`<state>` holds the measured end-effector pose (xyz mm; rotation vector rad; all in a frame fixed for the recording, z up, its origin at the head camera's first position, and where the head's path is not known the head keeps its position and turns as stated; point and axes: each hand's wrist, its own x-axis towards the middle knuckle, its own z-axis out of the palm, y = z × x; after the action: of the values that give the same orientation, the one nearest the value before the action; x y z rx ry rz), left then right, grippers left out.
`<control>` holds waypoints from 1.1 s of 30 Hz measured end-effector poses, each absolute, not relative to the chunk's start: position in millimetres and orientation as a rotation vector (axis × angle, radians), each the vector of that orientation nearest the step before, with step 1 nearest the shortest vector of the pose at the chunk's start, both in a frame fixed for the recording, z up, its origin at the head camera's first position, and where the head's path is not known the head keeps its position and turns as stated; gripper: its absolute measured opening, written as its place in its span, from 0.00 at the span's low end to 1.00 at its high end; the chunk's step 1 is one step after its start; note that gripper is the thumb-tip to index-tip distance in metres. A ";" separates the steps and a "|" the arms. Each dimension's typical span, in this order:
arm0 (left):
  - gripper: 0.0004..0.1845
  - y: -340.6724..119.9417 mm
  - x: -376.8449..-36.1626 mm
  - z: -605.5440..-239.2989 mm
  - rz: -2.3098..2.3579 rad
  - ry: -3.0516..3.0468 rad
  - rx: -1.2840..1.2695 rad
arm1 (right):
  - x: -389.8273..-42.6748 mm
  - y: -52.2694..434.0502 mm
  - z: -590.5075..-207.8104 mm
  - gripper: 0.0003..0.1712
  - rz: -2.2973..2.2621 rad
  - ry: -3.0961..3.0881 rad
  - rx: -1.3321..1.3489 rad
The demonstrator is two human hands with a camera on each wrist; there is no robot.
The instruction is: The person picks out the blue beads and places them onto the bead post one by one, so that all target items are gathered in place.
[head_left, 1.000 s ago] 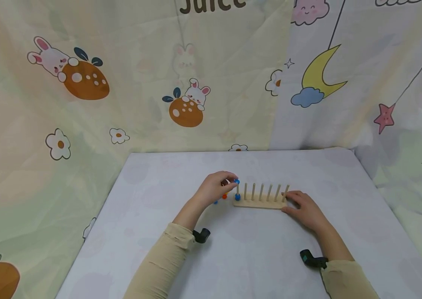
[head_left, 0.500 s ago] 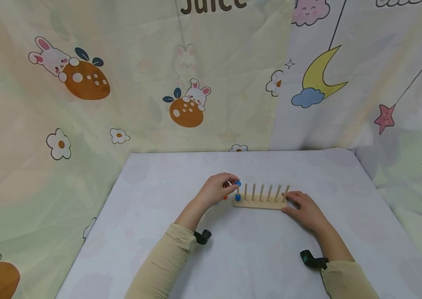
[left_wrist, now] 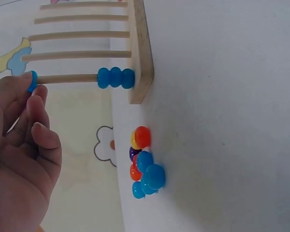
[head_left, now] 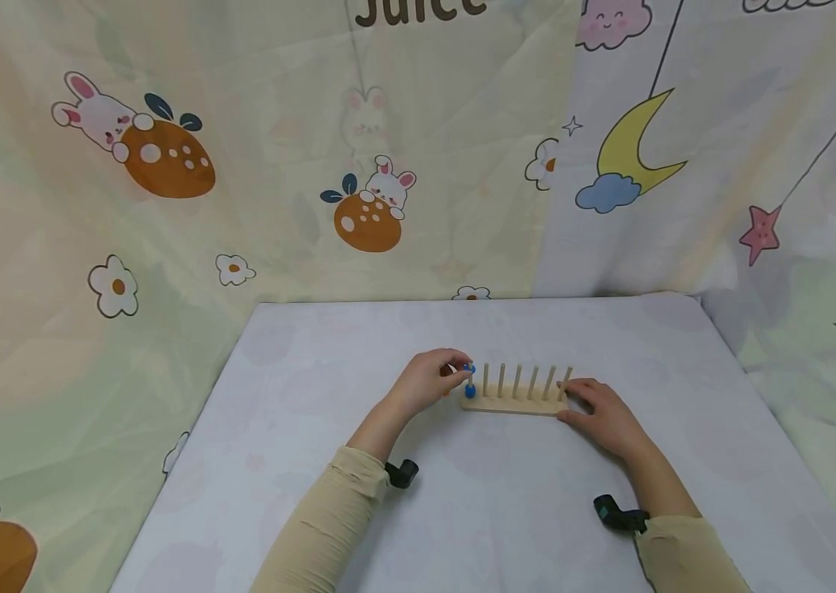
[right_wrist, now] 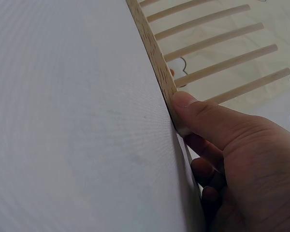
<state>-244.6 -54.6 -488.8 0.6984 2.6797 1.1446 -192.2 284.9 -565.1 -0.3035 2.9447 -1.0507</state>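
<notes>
Since a second ago the left hand [head_left: 428, 380] has edged slightly toward the peg rack [head_left: 517, 402], and the loose beads beside it are now mostly hidden behind it in the head view. Farthest left on the worktop [head_left: 314, 428], a small pile of loose beads [left_wrist: 144, 166], blue, orange, yellow and purple, lies just beside the rack's left end, at about 7 o'clock from the first peg [left_wrist: 67, 79]. That left hand pinches a blue bead [left_wrist: 32, 80] at the very tip of this peg, with three blue beads [left_wrist: 115, 78] already stacked at its foot. The peg stands upright, so the bead's path runs straight down its length. The rack's long axis runs 9 to 3 o'clock, its other pegs bare. At the 3 o'clock end the right hand [head_left: 603, 412] clamps the base, thumb [right_wrist: 208, 113] pressed on the near edge, fingers curled round the end. The left hand is the nearer one to the pile and the first peg.
</notes>
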 end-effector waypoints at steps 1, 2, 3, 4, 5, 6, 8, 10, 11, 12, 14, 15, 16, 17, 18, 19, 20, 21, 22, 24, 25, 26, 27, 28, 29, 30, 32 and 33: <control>0.13 -54.8 -244.5 -489.7 1.139 2.682 0.696 | -192.2 284.8 -565.2 0.34 -1.051 2.944 -0.303; 0.12 -54.9 -244.2 -490.3 1.132 2.687 0.698 | -192.3 284.6 -565.3 0.34 -1.054 2.942 -0.303; 0.12 -54.9 -244.2 -491.1 1.121 2.695 0.699 | -192.4 284.5 -565.3 0.34 -1.055 2.942 -0.302; 0.12 -54.8 -244.1 -492.0 1.109 2.704 0.703 | -192.5 284.5 -565.5 0.34 -1.053 2.942 -0.302; 0.11 -54.6 -244.0 -492.8 1.096 2.713 0.709 | -192.6 284.5 -565.6 0.34 -1.053 2.943 -0.303; 0.11 -54.4 -243.9 -493.6 1.082 2.723 0.718 | -192.7 284.5 -565.8 0.34 -1.052 2.944 -0.303; 0.12 -54.2 -244.2 -496.1 1.068 2.735 0.734 | -193.1 284.5 -566.1 0.34 -1.050 2.946 -0.302; 0.12 -53.7 -244.7 -499.1 1.058 2.741 0.737 | -193.4 284.4 -566.1 0.34 -1.047 2.947 -0.303; 0.12 -53.5 -244.8 -500.6 1.056 2.741 0.738 | -193.3 284.5 -566.2 0.34 -1.047 2.947 -0.300; 0.12 -53.3 -244.9 -501.9 1.057 2.741 0.737 | -193.3 284.5 -566.3 0.34 -1.047 2.946 -0.299; 0.13 -53.0 -245.1 -504.7 1.063 2.739 0.730 | -193.1 284.5 -566.2 0.34 -1.048 2.945 -0.296; 0.13 -52.8 -245.3 -506.0 1.066 2.734 0.723 | -192.8 284.5 -566.3 0.34 -1.049 2.944 -0.293; 0.12 -52.6 -245.9 -507.9 1.065 2.732 0.720 | -192.6 284.7 -566.5 0.34 -1.050 2.943 -0.290; 0.12 -52.4 -246.4 -509.6 1.068 2.728 0.714 | -192.6 284.6 -566.5 0.34 -1.050 2.943 -0.291; 0.12 -52.2 -247.1 -511.7 1.063 2.728 0.709 | -192.7 284.5 -566.5 0.34 -1.051 2.943 -0.293; 0.12 -52.0 -247.6 -513.3 1.055 2.728 0.706 | -192.6 284.4 -566.4 0.35 -1.052 2.943 -0.293; 0.11 -51.8 -248.2 -514.8 1.052 2.726 0.701 | -192.5 284.4 -566.4 0.34 -1.054 2.943 -0.294; 0.11 -51.6 -249.0 -516.7 1.042 2.728 0.699 | -192.5 284.4 -566.3 0.34 -1.057 2.942 -0.296; 0.11 -51.5 -249.5 -518.4 1.032 2.733 0.699 | -192.4 284.3 -566.2 0.34 -1.057 2.942 -0.298; 0.11 -51.2 -250.0 -521.1 1.018 2.740 0.702 | -192.3 284.2 -566.0 0.34 -1.059 2.942 -0.303; 0.11 -51.1 -250.0 -521.9 1.016 2.743 0.704 | -192.3 284.2 -566.0 0.34 -1.057 2.943 -0.305; 0.11 -51.2 -249.8 -522.1 1.016 2.742 0.706 | -192.4 284.2 -565.9 0.34 -1.056 2.943 -0.308; 0.11 -51.1 -250.0 -523.3 1.005 2.751 0.716 | -192.3 284.2 -565.8 0.34 -1.055 2.945 -0.308; 0.11 -51.0 -250.0 -524.1 0.998 2.755 0.720 | -192.4 284.1 -565.6 0.34 -1.051 2.947 -0.311; 0.11 -50.9 -250.0 -524.6 0.996 2.755 0.723 | -192.3 284.0 -565.6 0.34 -1.050 2.948 -0.311; 0.10 -50.6 -249.7 -524.8 0.995 2.756 0.723 | -192.4 283.9 -565.4 0.34 -1.049 2.949 -0.313; 0.10 -50.3 -249.1 -524.7 0.990 2.749 0.717 | -192.1 283.8 -565.1 0.34 -1.051 2.949 -0.309; 0.10 -50.1 -249.2 -525.5 0.985 2.748 0.714 | -192.0 283.8 -565.0 0.34 -1.053 2.949 -0.307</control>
<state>-249.2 -50.1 -525.5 0.7141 2.7482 0.9846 -192.0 283.8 -565.0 -0.3070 2.9487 -1.0529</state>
